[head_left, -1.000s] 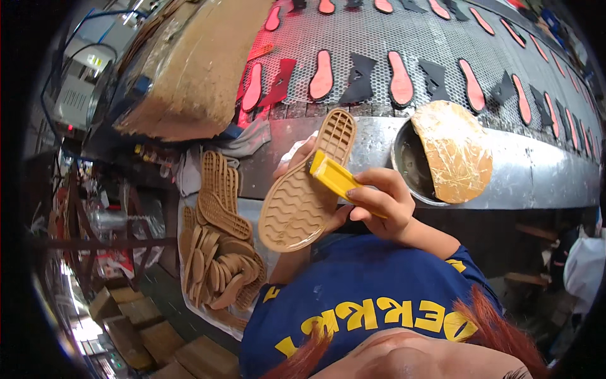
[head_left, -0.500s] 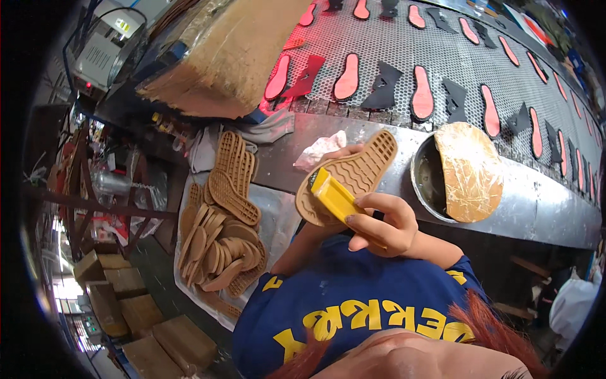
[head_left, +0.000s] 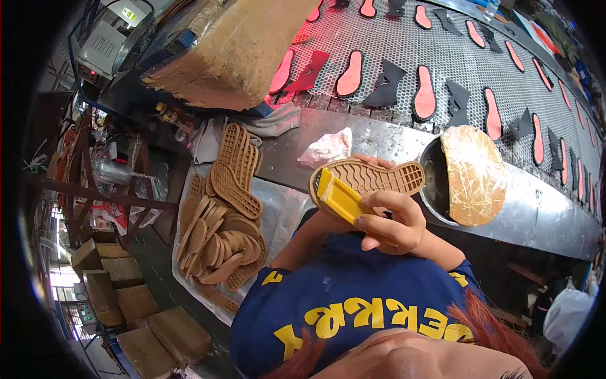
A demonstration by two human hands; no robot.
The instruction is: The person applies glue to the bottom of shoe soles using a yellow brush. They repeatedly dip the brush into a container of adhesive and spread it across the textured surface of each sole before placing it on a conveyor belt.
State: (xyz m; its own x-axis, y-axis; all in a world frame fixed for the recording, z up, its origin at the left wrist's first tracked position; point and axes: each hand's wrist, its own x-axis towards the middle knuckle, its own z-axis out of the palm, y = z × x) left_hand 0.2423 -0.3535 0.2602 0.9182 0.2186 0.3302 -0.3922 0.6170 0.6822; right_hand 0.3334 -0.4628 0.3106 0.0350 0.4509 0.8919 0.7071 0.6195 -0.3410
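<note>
Outsole position: the tan outsole [head_left: 392, 179] is raised mid-frame in front of the bench [head_left: 379, 126], tread toward the camera, broad toe end left, gridded heel end right.
Outsole change: half a second ago the heel pointed to the upper right; it now lies nearly level.
Tool change: one second ago the head of the yellow flat-handled tool [head_left: 344, 200] crossed the outsole's waist; it now overlaps the toe end.
Meaning for the work: in my judgement, the turning presents a different stretch of the toe rim to the tool; actual contact cannot be confirmed.
Right hand [head_left: 398, 221]: fingers pinched to the thickness of the tool's handle, gripping its lower end.
Left hand [head_left: 376, 161]: fingers bent over the outsole's far edge, supporting it; thumb and palm hidden, so full closure cannot be told.
Outsole pile [head_left: 221, 249]: left of centre, on a whitish sheet [head_left: 278, 218].
Bowl [head_left: 433, 172]: right of centre, partly covered by a tan disc [head_left: 475, 180].
Shirt lettering: large, yellow and legible on the navy shirt [head_left: 353, 256]; wording not transcribed.
Machine label: small yellowish sticker [head_left: 129, 14], upper left; too small to read.
Brands: none recorded.
</note>
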